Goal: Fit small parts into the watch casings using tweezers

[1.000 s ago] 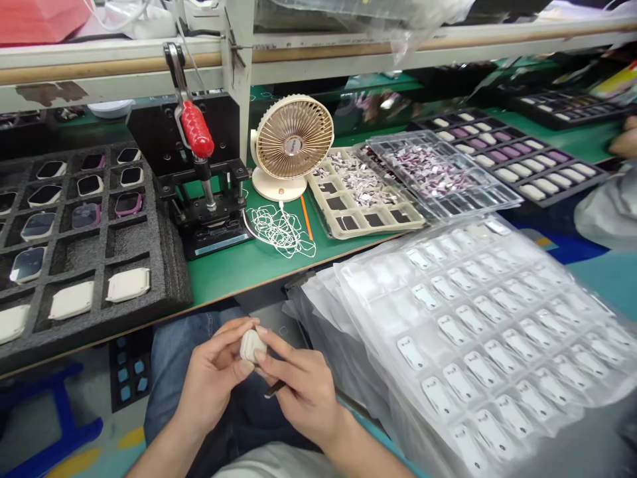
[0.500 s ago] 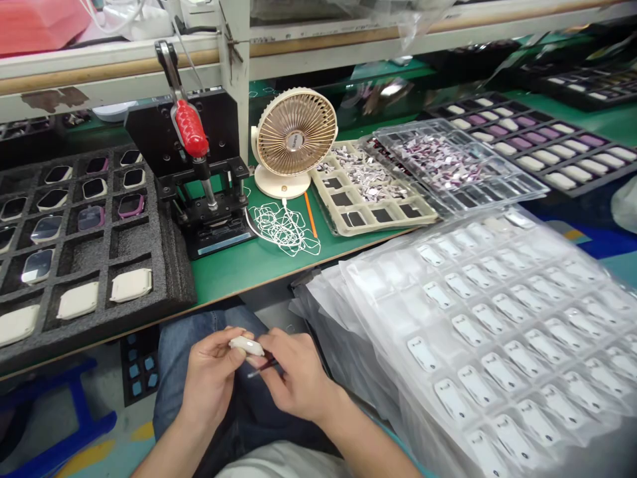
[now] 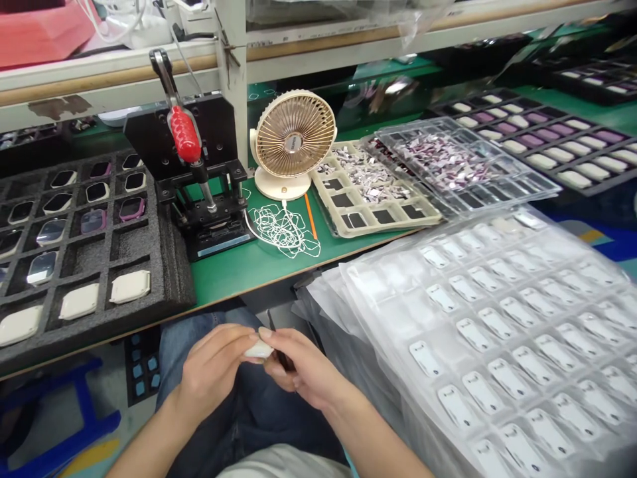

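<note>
Both hands meet over my lap, below the bench edge. My left hand (image 3: 212, 365) curls its fingers around a small cream watch case (image 3: 259, 349), which shows only as a sliver between the fingertips. My right hand (image 3: 298, 368) pinches the same case with thumb and forefinger and also holds thin dark tweezers (image 3: 277, 335) that point up and back. A stack of clear blister sheets (image 3: 497, 332) with small white parts lies close to my right forearm.
On the green bench stand a black lever press with a red handle (image 3: 185, 135), a small beige fan (image 3: 293, 139) and a tangle of white cord (image 3: 283, 232). A black foam tray (image 3: 166, 252) of watch cases lies at left. Beige and clear part trays (image 3: 373, 192) sit right of the fan.
The cream case has turned in my fingers and is now mostly hidden. The tweezers have swung from pointing left and down to pointing up. The view shifted slightly.
</note>
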Action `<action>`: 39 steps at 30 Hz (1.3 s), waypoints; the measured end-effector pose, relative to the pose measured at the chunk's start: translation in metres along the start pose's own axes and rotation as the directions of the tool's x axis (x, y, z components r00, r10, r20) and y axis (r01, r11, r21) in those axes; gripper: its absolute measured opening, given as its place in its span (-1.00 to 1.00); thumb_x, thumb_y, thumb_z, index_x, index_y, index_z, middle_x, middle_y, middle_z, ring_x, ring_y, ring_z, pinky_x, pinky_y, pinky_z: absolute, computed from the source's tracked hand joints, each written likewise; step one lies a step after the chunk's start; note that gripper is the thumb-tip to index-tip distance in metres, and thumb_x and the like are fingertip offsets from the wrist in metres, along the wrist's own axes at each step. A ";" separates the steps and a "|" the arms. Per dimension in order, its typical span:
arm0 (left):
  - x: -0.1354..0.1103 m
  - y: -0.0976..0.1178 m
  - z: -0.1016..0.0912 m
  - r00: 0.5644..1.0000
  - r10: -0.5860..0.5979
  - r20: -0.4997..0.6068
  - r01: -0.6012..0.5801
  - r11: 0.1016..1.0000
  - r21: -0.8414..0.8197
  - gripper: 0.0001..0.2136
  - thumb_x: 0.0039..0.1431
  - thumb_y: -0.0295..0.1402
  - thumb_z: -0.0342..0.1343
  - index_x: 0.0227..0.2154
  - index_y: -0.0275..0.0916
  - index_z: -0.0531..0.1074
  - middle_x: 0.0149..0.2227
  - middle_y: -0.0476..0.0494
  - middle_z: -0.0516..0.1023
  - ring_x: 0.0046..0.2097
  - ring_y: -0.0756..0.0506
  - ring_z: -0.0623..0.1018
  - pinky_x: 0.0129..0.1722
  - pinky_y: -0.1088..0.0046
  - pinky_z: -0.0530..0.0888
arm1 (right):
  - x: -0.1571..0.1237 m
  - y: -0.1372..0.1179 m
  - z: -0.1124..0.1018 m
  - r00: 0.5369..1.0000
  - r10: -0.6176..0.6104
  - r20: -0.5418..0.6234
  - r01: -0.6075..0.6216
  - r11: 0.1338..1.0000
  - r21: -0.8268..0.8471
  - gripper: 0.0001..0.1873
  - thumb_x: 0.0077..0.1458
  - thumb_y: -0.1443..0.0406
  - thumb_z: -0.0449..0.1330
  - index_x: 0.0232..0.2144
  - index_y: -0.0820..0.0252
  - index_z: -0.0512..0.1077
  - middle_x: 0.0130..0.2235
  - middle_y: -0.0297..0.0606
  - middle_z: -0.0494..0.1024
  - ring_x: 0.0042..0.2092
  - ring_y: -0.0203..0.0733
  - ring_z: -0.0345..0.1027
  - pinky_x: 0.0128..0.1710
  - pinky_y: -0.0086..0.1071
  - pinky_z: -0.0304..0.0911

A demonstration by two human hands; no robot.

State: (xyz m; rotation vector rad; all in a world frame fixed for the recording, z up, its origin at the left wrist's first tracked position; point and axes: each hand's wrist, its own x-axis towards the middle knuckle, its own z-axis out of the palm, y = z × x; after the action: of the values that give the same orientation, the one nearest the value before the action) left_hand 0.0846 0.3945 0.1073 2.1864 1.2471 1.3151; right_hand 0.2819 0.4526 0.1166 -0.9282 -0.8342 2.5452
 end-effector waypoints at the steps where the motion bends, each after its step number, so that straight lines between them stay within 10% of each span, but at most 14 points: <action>1: -0.001 0.000 0.002 1.000 -0.011 -0.021 0.011 1.000 0.016 -0.56 0.23 -0.73 0.20 0.12 -0.27 0.51 -0.02 -0.26 0.65 0.04 -0.14 0.63 0.07 0.28 0.61 | 0.001 0.001 0.000 1.000 0.003 -0.004 -0.004 1.000 -0.022 -0.40 0.21 -0.21 0.25 -0.42 0.21 0.38 -0.61 -0.54 0.19 -0.65 -0.49 -0.29 -0.66 -0.45 -0.41; 5: 0.003 0.001 0.010 0.976 -0.166 -0.139 0.180 0.979 0.099 -0.69 0.29 -0.66 0.17 -0.02 -0.18 0.56 -0.09 -0.14 0.67 -0.04 -0.10 0.64 0.04 0.34 0.58 | 0.009 -0.004 0.001 0.938 -0.284 -0.198 0.179 0.888 -0.424 -0.33 0.31 -0.23 0.12 -0.52 0.20 0.39 -0.62 -0.47 0.20 -0.60 -0.41 -0.07 -0.61 -0.46 -0.16; 10: 0.047 -0.018 0.015 0.900 -0.317 -0.301 0.371 0.918 0.141 -0.67 0.41 -0.49 0.11 0.17 -0.14 0.48 -0.06 -0.15 0.65 -0.03 -0.10 0.64 0.03 0.34 0.58 | 0.023 -0.085 0.029 0.447 -0.887 -0.114 0.450 0.333 -0.829 -0.65 0.39 0.04 0.22 -0.25 0.15 0.63 -0.30 -0.27 0.65 -0.26 -0.16 0.51 -0.21 -0.37 0.40; 14: 0.095 -0.053 0.015 0.894 -0.260 -0.364 0.349 0.915 0.204 -0.80 0.42 -0.46 0.06 -0.04 -0.21 0.56 -0.05 -0.24 0.65 0.03 -0.20 0.61 0.11 0.13 0.55 | 0.046 -0.171 0.072 0.103 -0.952 0.289 0.605 -0.171 -0.778 -0.57 0.39 0.16 0.24 0.25 0.07 0.46 0.25 -0.24 0.52 0.23 -0.08 0.44 0.23 -0.27 0.38; 20: 0.109 -0.083 0.020 0.906 -0.251 -0.340 0.359 0.883 0.304 -0.77 0.31 -0.59 0.11 -0.12 -0.21 0.60 -0.05 -0.27 0.70 0.05 -0.26 0.64 0.15 -0.04 0.55 | 0.089 -0.213 0.090 0.079 -0.756 0.650 0.625 -0.470 -0.623 -0.59 0.44 0.36 0.11 0.23 -0.08 0.48 0.29 -0.41 0.48 0.32 -0.20 0.36 0.30 -0.35 0.34; 27: 0.102 -0.087 0.024 0.900 -0.245 -0.360 0.355 0.893 0.278 -0.73 0.30 -0.64 0.09 -0.10 -0.22 0.59 -0.03 -0.25 0.70 0.09 -0.23 0.63 0.25 -0.02 0.49 | 0.084 -0.219 0.097 -0.193 -0.910 0.368 0.549 -0.411 -0.728 -0.60 0.41 0.21 0.22 0.24 0.08 0.47 0.16 -0.17 0.59 0.01 -0.06 0.59 0.04 -0.20 0.53; 29: 0.097 -0.082 0.024 0.894 -0.231 -0.384 0.343 0.905 0.254 -0.75 0.33 -0.61 0.07 -0.10 -0.23 0.59 -0.04 -0.27 0.68 0.06 -0.23 0.62 0.20 0.00 0.52 | 0.076 -0.210 0.087 -0.121 -0.922 0.368 0.498 -0.378 -0.781 -0.68 0.42 0.21 0.18 0.13 0.11 0.55 0.06 -0.16 0.65 -0.03 -0.05 0.59 0.04 -0.18 0.51; 34: 0.071 -0.059 0.031 0.892 -0.206 -0.402 0.303 0.933 0.196 -0.66 0.39 -0.58 -0.03 0.10 -0.24 0.51 -0.01 -0.30 0.64 0.07 -0.25 0.57 0.12 0.01 0.56 | 0.094 -0.172 0.045 0.601 -0.694 0.396 0.146 -0.391 -0.909 -0.75 0.33 0.32 0.25 -0.01 -0.01 0.65 -0.01 -0.31 0.71 0.01 -0.08 0.61 0.05 -0.26 0.49; 39: 0.058 -0.027 0.036 0.883 -0.205 -0.423 0.324 0.918 0.231 -0.63 0.40 -0.58 -0.11 0.08 -0.22 0.51 -0.05 -0.33 0.67 0.02 -0.24 0.62 0.07 0.08 0.61 | 0.126 -0.166 0.045 0.721 -0.606 0.336 0.066 -0.423 -0.904 -0.67 0.25 0.36 0.28 0.01 -0.06 0.65 0.05 -0.24 0.69 0.02 0.02 0.62 -0.08 -0.24 0.51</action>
State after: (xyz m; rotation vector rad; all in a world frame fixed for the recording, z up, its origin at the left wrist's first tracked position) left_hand 0.1124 0.4627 0.1036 1.8797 1.9366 1.5787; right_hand 0.1726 0.6216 0.1851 -0.9691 -2.6035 0.3370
